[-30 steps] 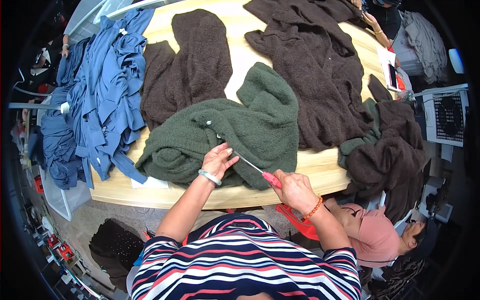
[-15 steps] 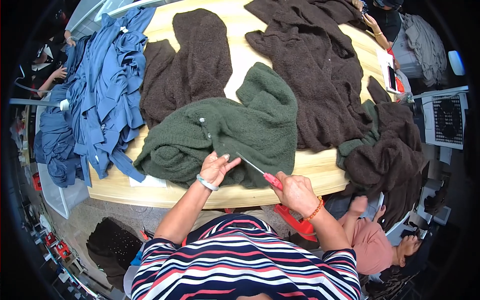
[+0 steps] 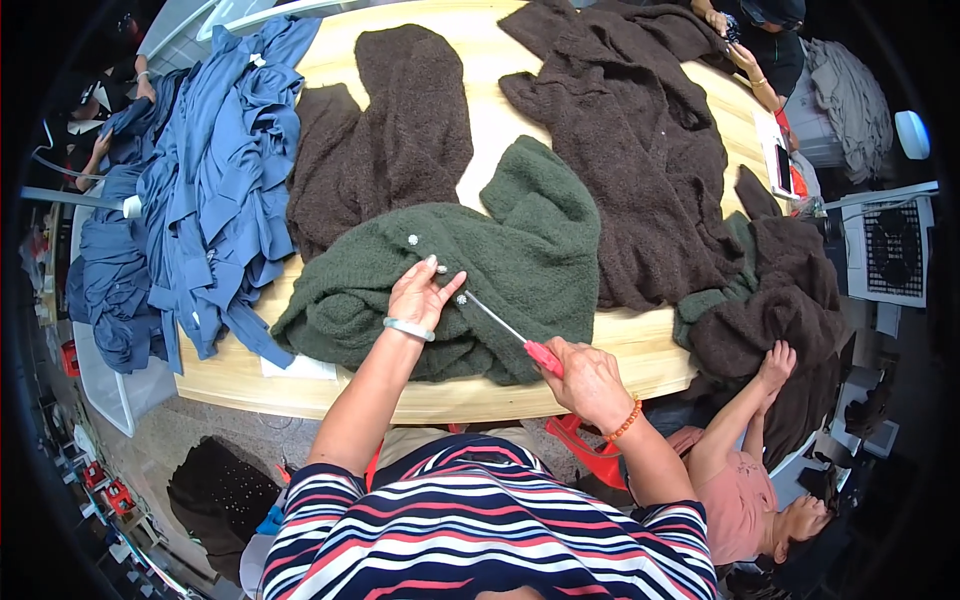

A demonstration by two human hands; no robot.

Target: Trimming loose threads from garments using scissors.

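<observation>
A dark green fuzzy knit cardigan (image 3: 530, 245) lies bunched on the table in front of me. Several round sparkly buttons show along it, one button (image 3: 413, 240) beyond my fingers. My left hand (image 3: 415, 297) rests on the cardigan, thumb and forefinger spread on either side of another button. In my right hand (image 3: 588, 382) is a red-handled tool (image 3: 545, 357) with a long thin metal shaft. Its shaft points up and left, and the tip meets the cardigan beside a button (image 3: 461, 299) close to my left thumb.
Dark brown knit garments (image 3: 625, 170) cover the far side of the wooden table (image 3: 300, 392). Blue garments (image 3: 215, 170) heap at the left. A co-worker in pink (image 3: 735, 500) reaches to a brown and green pile (image 3: 780, 290) at right. Other people work at the far corners. A red stool (image 3: 590, 455) stands below.
My left hand has moved up along the cardigan, and another button now shows near the tool's tip. The co-worker at right has reached onto the brown pile.
</observation>
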